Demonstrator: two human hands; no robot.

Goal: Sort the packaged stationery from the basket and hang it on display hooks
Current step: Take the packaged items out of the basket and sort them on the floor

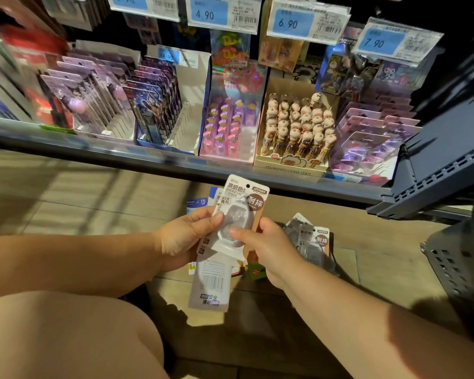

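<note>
My left hand (185, 237) grips a fanned stack of packaged stationery; blue-edged packs (196, 205) stick out behind it and a pale pack with a barcode (211, 285) hangs below. On top of the stack stands a brown-and-white correction tape pack (244, 199) with a hang hole at its top. My right hand (268, 248) pinches that pack's clear blister from the right. Both hands hover low over the floor, in front of the bottom shelf. More of the same brown packs (312, 240) lie on the floor just right of my right hand.
The bottom shelf (175, 162) carries display boxes of carded pens (99, 99), purple pens (230, 127) and figure-topped ball pens (298, 127). Blue price tags (208, 12) hang above. A dark perforated basket (460, 258) stands at the right. My knee (66, 337) fills the lower left.
</note>
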